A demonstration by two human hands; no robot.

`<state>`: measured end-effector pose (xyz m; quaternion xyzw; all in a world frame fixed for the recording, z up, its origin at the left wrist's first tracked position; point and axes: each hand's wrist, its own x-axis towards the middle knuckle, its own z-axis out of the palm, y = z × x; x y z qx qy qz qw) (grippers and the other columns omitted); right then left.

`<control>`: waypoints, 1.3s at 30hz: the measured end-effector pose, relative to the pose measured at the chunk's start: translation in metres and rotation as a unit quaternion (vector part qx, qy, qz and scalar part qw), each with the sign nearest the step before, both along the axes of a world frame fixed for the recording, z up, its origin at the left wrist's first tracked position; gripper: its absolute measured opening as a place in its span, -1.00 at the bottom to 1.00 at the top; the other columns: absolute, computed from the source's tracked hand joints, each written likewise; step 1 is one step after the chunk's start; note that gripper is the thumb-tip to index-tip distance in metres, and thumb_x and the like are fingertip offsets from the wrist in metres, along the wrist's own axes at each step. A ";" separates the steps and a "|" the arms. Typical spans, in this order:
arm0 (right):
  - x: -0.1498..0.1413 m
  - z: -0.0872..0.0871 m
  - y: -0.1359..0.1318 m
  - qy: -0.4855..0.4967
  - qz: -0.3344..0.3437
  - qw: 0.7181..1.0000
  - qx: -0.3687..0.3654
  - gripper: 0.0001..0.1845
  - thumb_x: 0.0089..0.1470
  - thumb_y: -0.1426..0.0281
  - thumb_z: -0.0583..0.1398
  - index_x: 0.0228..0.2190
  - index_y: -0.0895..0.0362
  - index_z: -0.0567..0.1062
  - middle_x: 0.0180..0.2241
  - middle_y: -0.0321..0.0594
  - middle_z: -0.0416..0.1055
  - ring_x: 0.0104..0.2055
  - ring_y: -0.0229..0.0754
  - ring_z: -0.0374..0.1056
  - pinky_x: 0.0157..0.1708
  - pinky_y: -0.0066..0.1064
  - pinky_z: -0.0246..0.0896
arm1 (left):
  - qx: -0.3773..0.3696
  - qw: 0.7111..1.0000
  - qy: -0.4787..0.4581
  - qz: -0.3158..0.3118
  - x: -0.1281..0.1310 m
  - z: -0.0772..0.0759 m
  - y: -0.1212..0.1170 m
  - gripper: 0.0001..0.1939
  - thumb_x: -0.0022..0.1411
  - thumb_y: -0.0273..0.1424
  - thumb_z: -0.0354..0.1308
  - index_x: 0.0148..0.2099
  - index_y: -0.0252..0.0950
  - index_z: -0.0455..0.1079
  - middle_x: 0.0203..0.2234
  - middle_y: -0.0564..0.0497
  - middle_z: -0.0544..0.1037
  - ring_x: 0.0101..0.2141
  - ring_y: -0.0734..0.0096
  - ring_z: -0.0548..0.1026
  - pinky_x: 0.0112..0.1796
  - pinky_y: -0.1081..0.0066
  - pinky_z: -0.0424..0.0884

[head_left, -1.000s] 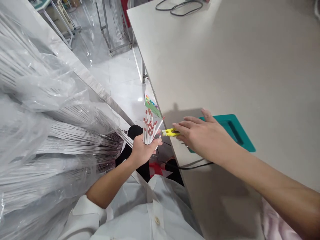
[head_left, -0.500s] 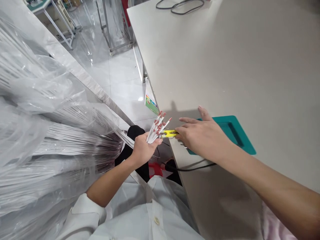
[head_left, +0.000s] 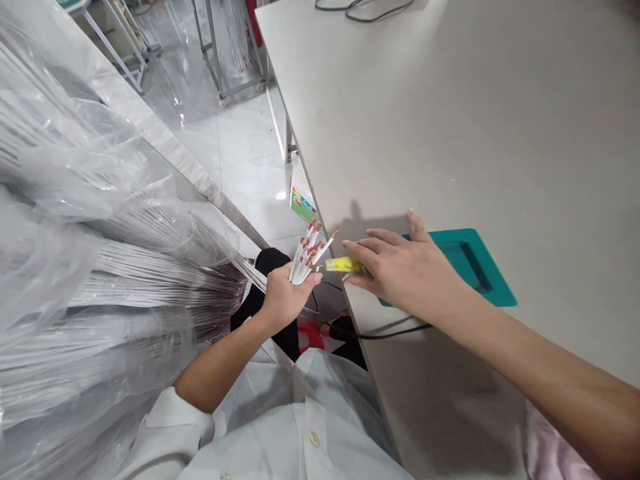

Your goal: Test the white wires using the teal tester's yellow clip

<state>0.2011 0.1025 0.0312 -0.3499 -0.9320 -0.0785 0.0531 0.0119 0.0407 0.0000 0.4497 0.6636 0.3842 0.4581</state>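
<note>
My left hand point(head_left: 284, 299) is closed round a bundle of thin white wires point(head_left: 306, 259), whose reddish-brown tips fan out above the fist. The wires trail off to the left behind the hand. Just right of the bundle, my right hand point(head_left: 400, 267) grips small yellow snips point(head_left: 343, 265) between the thumb and fingers, other fingers spread. The snips point left at the wires, and a tiny white bit shows by their tip. Motion blurs the tool, so I cannot tell whether its blades are apart. Below the right hand lies a teal tray point(head_left: 493, 293) on the table.
The pale table point(head_left: 450, 133) fills the right side. A black cable point(head_left: 395, 333) crosses its near edge, and another cable point(head_left: 370, 12) lies at the far end. Plastic-wrapped white wire bundles point(head_left: 130, 273) hang along the left. A wheeled metal rack point(head_left: 215, 60) stands beyond.
My right hand has drawn slightly right, its fingers more spread, and the snips have come away from the bundle. The wires in my left hand have shifted slightly left.
</note>
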 end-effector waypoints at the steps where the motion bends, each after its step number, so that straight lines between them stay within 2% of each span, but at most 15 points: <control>1: 0.000 0.001 0.000 0.003 -0.001 1.000 0.000 -0.59 0.09 0.19 0.13 -0.12 0.21 0.46 -0.31 0.01 0.53 -0.13 0.10 0.38 0.09 0.24 -0.22 | 0.001 1.000 -0.002 0.003 -0.001 0.000 -0.001 -0.77 0.01 -0.34 0.21 -0.28 -0.36 0.51 -0.49 0.01 0.55 -0.41 0.39 0.47 -0.29 0.41 0.36; 6: -0.003 0.010 -0.009 0.106 0.007 0.994 0.002 -0.51 0.07 0.02 0.08 -0.21 0.14 0.51 -0.30 -0.04 0.54 -0.17 0.05 0.41 0.10 0.15 -0.10 | 0.008 0.998 -0.042 0.048 -0.007 0.004 -0.008 -0.82 -0.05 -0.36 0.26 -0.34 -0.32 0.47 -0.52 0.05 0.53 -0.45 0.43 0.45 -0.37 0.46 0.35; 8: -0.009 0.011 -0.021 0.200 0.017 0.980 -0.015 -0.66 0.09 0.15 0.13 -0.23 0.11 0.52 -0.25 -0.09 0.54 -0.17 -0.04 0.42 0.07 -0.04 0.09 | 0.004 0.995 -0.078 0.054 -0.009 0.010 -0.011 -0.82 -0.05 -0.36 0.26 -0.33 -0.30 0.47 -0.57 0.07 0.50 -0.49 0.46 0.43 -0.41 0.47 0.34; 10: -0.018 0.007 -0.036 0.299 0.015 0.952 -0.070 -0.79 0.12 0.33 0.12 -0.23 0.07 0.52 -0.26 -0.14 0.53 -0.19 -0.13 0.43 -0.10 -0.25 0.29 | 0.001 0.994 -0.103 0.031 -0.013 0.016 -0.014 -0.86 -0.02 -0.35 0.23 -0.39 -0.31 0.46 -0.63 0.07 0.45 -0.53 0.49 0.40 -0.45 0.48 0.32; 13: -0.037 -0.003 -0.055 0.426 -0.072 0.872 -0.231 -0.77 0.12 0.34 0.11 -0.24 0.07 0.53 -0.27 -0.13 0.51 -0.22 -0.13 0.42 -0.24 -0.26 0.37 | 0.012 0.991 -0.131 -0.015 -0.016 0.024 -0.018 -0.83 0.04 -0.31 0.18 -0.45 -0.32 0.45 -0.67 0.06 0.42 -0.55 0.50 0.38 -0.48 0.48 0.31; 16: -0.051 -0.013 -0.062 0.513 -0.140 0.741 -0.410 -0.79 0.01 0.24 0.21 -0.30 0.04 0.57 -0.38 -0.21 0.49 -0.42 -0.22 0.37 -0.49 -0.36 0.35 | 0.024 0.986 -0.164 -0.034 -0.019 0.026 -0.021 -0.80 0.06 -0.28 0.18 -0.44 -0.33 0.44 -0.63 0.04 0.45 -0.54 0.50 0.39 -0.47 0.48 0.30; 18: -0.056 -0.018 -0.062 0.556 -0.172 0.661 -0.474 -0.78 -0.08 0.20 0.27 -0.35 0.01 0.59 -0.39 -0.23 0.47 -0.51 -0.28 0.29 -0.61 -0.40 0.27 | 0.023 0.984 -0.172 -0.045 -0.020 0.026 -0.024 -0.80 0.07 -0.28 0.17 -0.44 -0.33 0.44 -0.59 0.01 0.48 -0.53 0.50 0.40 -0.47 0.47 0.30; 20: -0.058 -0.021 -0.062 0.583 -0.183 0.625 -0.485 -0.80 -0.14 0.20 0.31 -0.40 -0.01 0.60 -0.37 -0.23 0.47 -0.48 -0.26 0.28 -0.62 -0.40 0.26 | 0.019 0.984 -0.168 -0.057 -0.021 0.026 -0.025 -0.79 0.08 -0.28 0.17 -0.45 -0.34 0.43 -0.57 0.00 0.49 -0.52 0.51 0.39 -0.47 0.48 0.30; 23: -0.058 -0.026 -0.063 0.596 -0.178 0.620 -0.479 -0.85 -0.16 0.23 0.32 -0.45 -0.01 0.59 -0.37 -0.22 0.47 -0.40 -0.22 0.31 -0.55 -0.38 0.28 | 0.005 0.985 -0.153 -0.082 -0.022 0.027 -0.026 -0.77 0.09 -0.27 0.15 -0.47 -0.33 0.43 -0.57 -0.01 0.48 -0.50 0.48 0.40 -0.48 0.48 0.30; 26: -0.058 -0.029 -0.066 0.616 -0.165 0.602 -0.481 -0.85 -0.13 0.23 0.30 -0.45 0.01 0.57 -0.37 -0.23 0.43 -0.43 -0.23 0.32 -0.55 -0.37 0.29 | 0.001 0.985 -0.141 -0.098 -0.021 0.031 -0.025 -0.76 0.08 -0.28 0.15 -0.52 -0.33 0.41 -0.58 -0.01 0.47 -0.49 0.46 0.41 -0.46 0.47 0.31; 28: -0.057 -0.030 -0.066 0.620 -0.149 0.618 -0.460 -0.86 -0.11 0.24 0.29 -0.45 0.02 0.55 -0.38 -0.23 0.42 -0.41 -0.22 0.33 -0.49 -0.33 0.32 | 0.006 0.986 -0.134 -0.094 -0.021 0.032 -0.024 -0.77 0.06 -0.29 0.16 -0.53 -0.33 0.41 -0.59 0.00 0.47 -0.50 0.46 0.40 -0.45 0.47 0.32; 32: -0.054 -0.028 -0.064 0.591 -0.115 0.694 -0.395 -0.91 -0.09 0.27 0.28 -0.48 0.00 0.55 -0.46 -0.23 0.44 -0.35 -0.17 0.34 -0.30 -0.24 0.33 | 0.001 0.988 -0.123 -0.090 -0.020 0.030 -0.024 -0.79 0.06 -0.31 0.17 -0.51 -0.34 0.43 -0.61 0.01 0.48 -0.50 0.45 0.42 -0.41 0.45 0.34; 34: -0.054 -0.029 -0.063 0.586 -0.127 0.691 -0.403 -0.90 -0.09 0.26 0.28 -0.51 0.01 0.54 -0.48 -0.25 0.44 -0.39 -0.18 0.34 -0.33 -0.26 0.32 | 0.002 0.988 -0.115 -0.101 -0.020 0.026 -0.025 -0.82 0.07 -0.33 0.17 -0.48 -0.34 0.45 -0.59 0.01 0.51 -0.48 0.44 0.44 -0.37 0.44 0.35; 37: -0.054 -0.030 -0.064 0.592 -0.147 0.665 -0.431 -0.87 -0.07 0.26 0.27 -0.53 0.04 0.52 -0.50 -0.27 0.41 -0.45 -0.22 0.32 -0.40 -0.32 0.31 | 0.007 0.987 -0.103 -0.125 -0.022 0.022 -0.025 -0.84 0.07 -0.35 0.17 -0.46 -0.33 0.47 -0.57 0.00 0.53 -0.46 0.43 0.46 -0.33 0.43 0.37; 39: -0.051 -0.029 -0.066 0.587 -0.133 0.684 -0.412 -0.89 -0.02 0.29 0.24 -0.50 0.05 0.51 -0.50 -0.27 0.40 -0.44 -0.24 0.32 -0.41 -0.35 0.29 | 0.003 0.986 -0.102 -0.133 -0.024 0.020 -0.025 -0.83 0.07 -0.34 0.19 -0.48 -0.33 0.48 -0.57 -0.01 0.54 -0.46 0.41 0.47 -0.35 0.43 0.37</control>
